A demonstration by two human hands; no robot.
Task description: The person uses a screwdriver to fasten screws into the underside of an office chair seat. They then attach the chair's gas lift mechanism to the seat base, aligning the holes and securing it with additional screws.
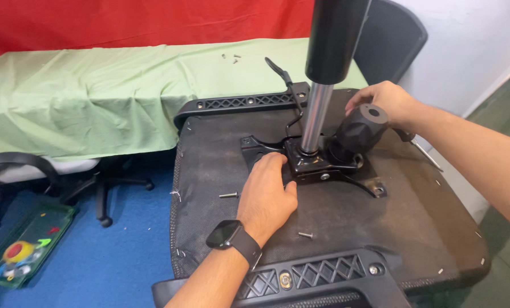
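A black mechanism plate (312, 162) on a black seat underside (380, 222), green cloth (95, 97), red backdrop (124, 23), blue floor (112, 262).

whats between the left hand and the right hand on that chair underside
In the head view, the shiny gas-lift column rises from the black mounting plate between the left hand and the right hand, beside the black knob.

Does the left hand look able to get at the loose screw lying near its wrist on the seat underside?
Probably yes. The left hand rests flat on the seat by the black plate, and the screw lies in the open just beside its wrist, with nothing over it. The right hand is away at the knob.
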